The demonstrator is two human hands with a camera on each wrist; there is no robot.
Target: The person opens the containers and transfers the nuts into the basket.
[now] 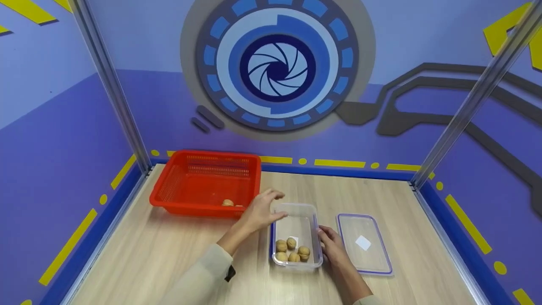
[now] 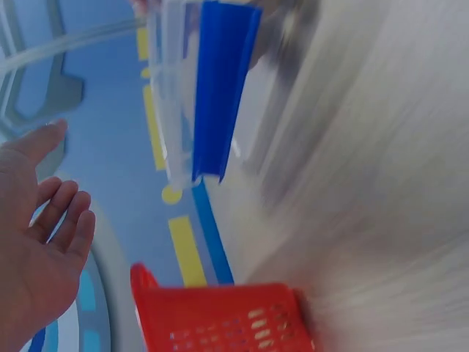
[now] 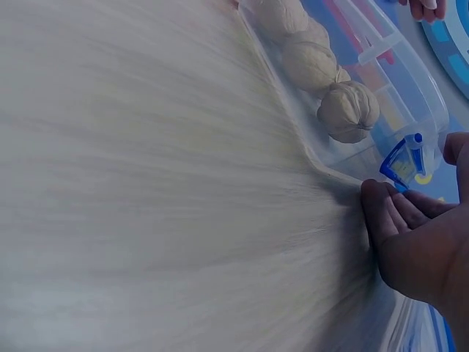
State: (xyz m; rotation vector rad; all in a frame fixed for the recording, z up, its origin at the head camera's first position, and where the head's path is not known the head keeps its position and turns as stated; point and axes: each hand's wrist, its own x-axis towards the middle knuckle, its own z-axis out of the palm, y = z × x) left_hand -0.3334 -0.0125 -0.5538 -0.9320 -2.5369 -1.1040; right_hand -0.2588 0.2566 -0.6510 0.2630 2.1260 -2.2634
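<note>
A clear plastic food container (image 1: 315, 216) stands on the table with several walnuts (image 1: 303, 253) gathered at its near end. Over its left rim, near the far corner, is my left hand (image 1: 261, 209), thumb and fingers spread apart with nothing between them. The left wrist view shows that hand (image 2: 44, 242) beside the container's blue side clip (image 2: 223, 88). My right hand (image 1: 335, 248) rests against the container's right wall. In the right wrist view its fingertips (image 3: 374, 192) touch the wall low down, near a blue clip (image 3: 403, 161), fingers fairly straight.
A red plastic basket (image 1: 167, 180) stands at the back left, with a walnut (image 1: 228, 203) and part of another visible inside. To the right lies a clear lid (image 1: 372, 254) with a blue-purple seal and a white label. Walls and metal posts border the wooden table (image 1: 406, 220).
</note>
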